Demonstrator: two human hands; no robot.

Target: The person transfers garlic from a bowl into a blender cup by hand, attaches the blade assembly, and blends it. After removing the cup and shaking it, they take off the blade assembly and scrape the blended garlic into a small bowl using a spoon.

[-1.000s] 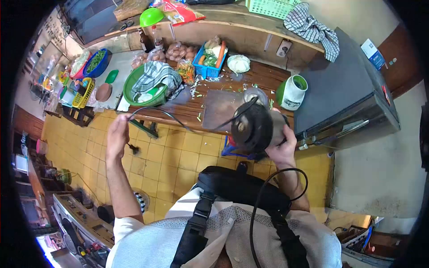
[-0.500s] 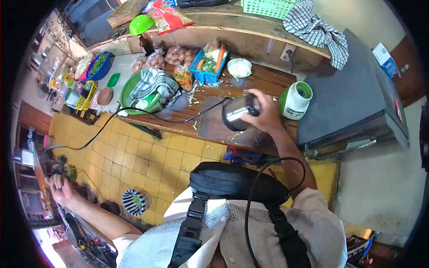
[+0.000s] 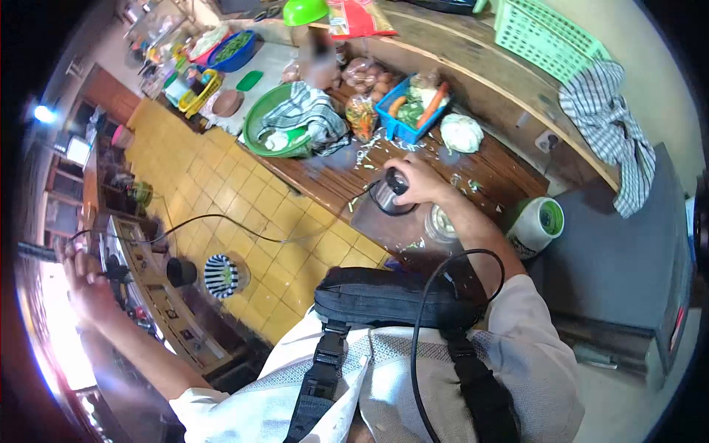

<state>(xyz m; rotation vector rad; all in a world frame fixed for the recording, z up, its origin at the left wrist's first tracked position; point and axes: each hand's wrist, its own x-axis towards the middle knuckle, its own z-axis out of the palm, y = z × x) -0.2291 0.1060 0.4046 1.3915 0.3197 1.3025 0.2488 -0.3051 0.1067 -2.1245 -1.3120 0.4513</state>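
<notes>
My right hand (image 3: 421, 181) is wrapped around the black top of a black-and-silver motor unit (image 3: 385, 198), which looks like an electric chopper head, above the cutting board (image 3: 373, 221). Just right of it, partly behind my forearm, stands a clear bowl (image 3: 441, 224) with something pale inside. A black power cord (image 3: 221, 216) runs from the unit across to the far left. There my left hand (image 3: 88, 284) is raised with curled fingers at the cord's end; blur hides the exact grip.
On the wooden table are a cauliflower (image 3: 461, 134), a blue vegetable basket (image 3: 413, 129), a green basin (image 3: 255, 125) with a checked cloth, and scattered scraps. A green-white container (image 3: 535, 227) stands beside the grey fridge (image 3: 613, 258). A striped stool (image 3: 221, 275) is on the floor.
The view has turned left, so the table appears tilted. The motor unit is more upright, and the clear bowl has come into sight beside it. My left hand has moved upward, with the cord stretching to it.
</notes>
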